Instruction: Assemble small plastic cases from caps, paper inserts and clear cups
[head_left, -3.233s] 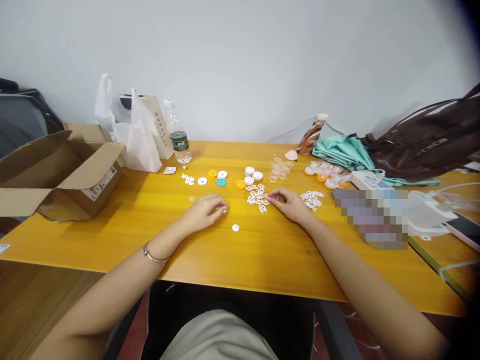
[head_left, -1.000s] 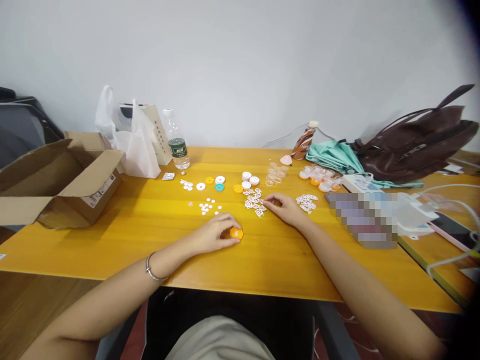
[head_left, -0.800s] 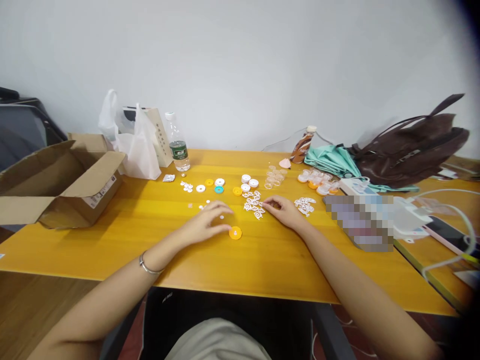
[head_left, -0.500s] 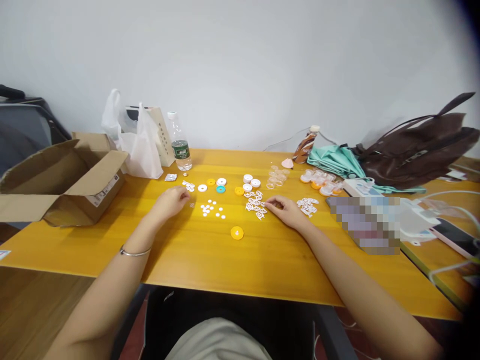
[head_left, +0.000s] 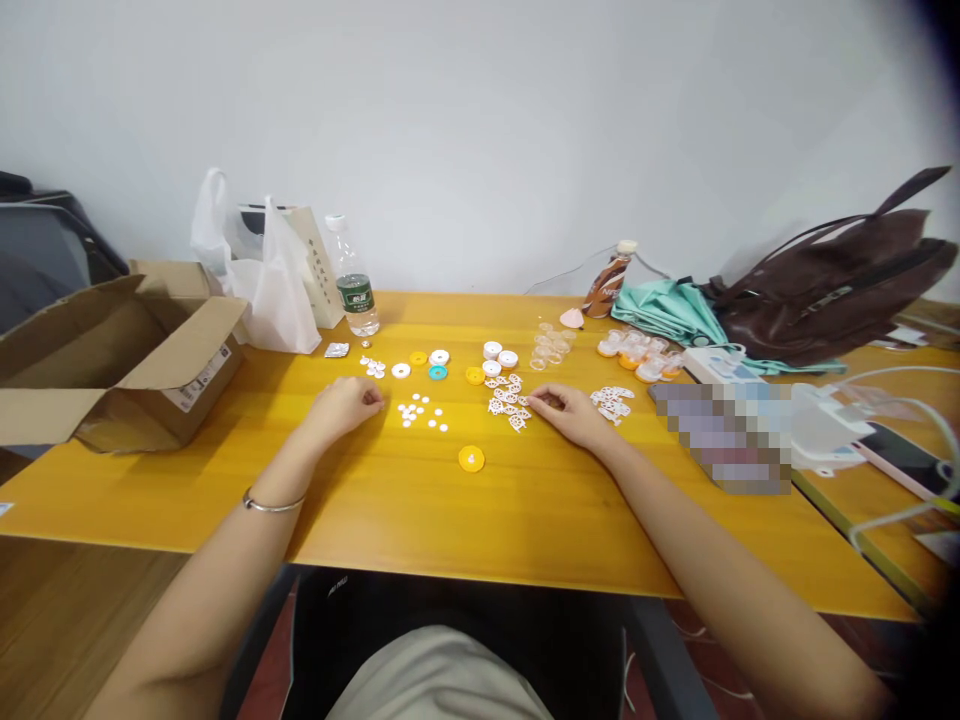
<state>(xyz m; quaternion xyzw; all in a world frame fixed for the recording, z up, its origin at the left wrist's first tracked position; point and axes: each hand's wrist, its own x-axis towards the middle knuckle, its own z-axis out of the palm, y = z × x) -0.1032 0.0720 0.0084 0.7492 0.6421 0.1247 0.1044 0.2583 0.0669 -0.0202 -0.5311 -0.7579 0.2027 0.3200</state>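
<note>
My left hand [head_left: 351, 404] rests on the table with its fingers pinched together; whatever is between the fingertips is too small to make out. Just right of it lie several small white discs [head_left: 420, 411]. At the right edge of a pile of white openwork wheel-like pieces [head_left: 508, 401], my right hand [head_left: 566, 412] pinches one of the pieces by its rim. Between my hands and closer to me is a yellow disc [head_left: 471, 459] with a small white part at its centre. Behind are white round cases [head_left: 492, 351], a blue ring [head_left: 437, 373] and small white parts [head_left: 373, 367].
Clear rings [head_left: 551, 346], orange-and-clear cases [head_left: 639, 354] and more white cut-outs [head_left: 611, 403] lie to the right. Around the edges stand a cardboard box [head_left: 127, 380], a water bottle [head_left: 357, 290], a brown drink bottle [head_left: 608, 283], a teal cloth [head_left: 667, 312] and a brown bag [head_left: 825, 290].
My left hand has shifted slightly right, over the spot where a small clear part lay; that part no longer shows. My right hand stays at the pile. The view has tilted a little.
</note>
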